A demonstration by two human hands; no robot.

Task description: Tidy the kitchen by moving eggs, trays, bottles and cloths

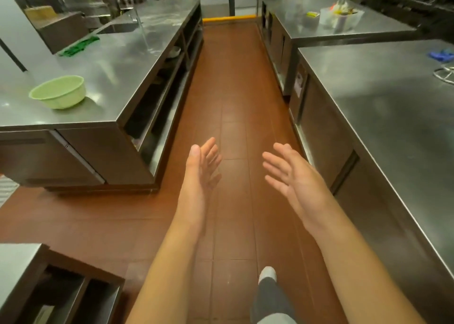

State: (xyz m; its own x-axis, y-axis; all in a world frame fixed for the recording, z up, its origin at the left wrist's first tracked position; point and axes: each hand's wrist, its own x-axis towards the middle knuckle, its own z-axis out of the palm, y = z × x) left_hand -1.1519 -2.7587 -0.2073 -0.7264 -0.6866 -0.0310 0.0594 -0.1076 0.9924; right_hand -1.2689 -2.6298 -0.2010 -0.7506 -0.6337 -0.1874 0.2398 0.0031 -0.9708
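Note:
Both my hands are held out in front of me over the brown tiled aisle floor, palms facing each other, fingers straight and holding nothing. My left hand [202, 168] is at centre; my right hand [288, 173] is just to its right. A green cloth [79, 45] lies on the left steel counter [118, 60] near the sink. A blue cloth [442, 54] lies at the far right edge of the right steel counter [383, 97]. No eggs, trays or bottles are clearly visible.
A pale green bowl [59, 95] stands on the left counter's near end. A white container [340, 17] with mixed items and a small yellow-green object [312, 14] sit on the far right counter. A sink and tap [127, 6] are at back left. My foot [267, 274] steps along the aisle.

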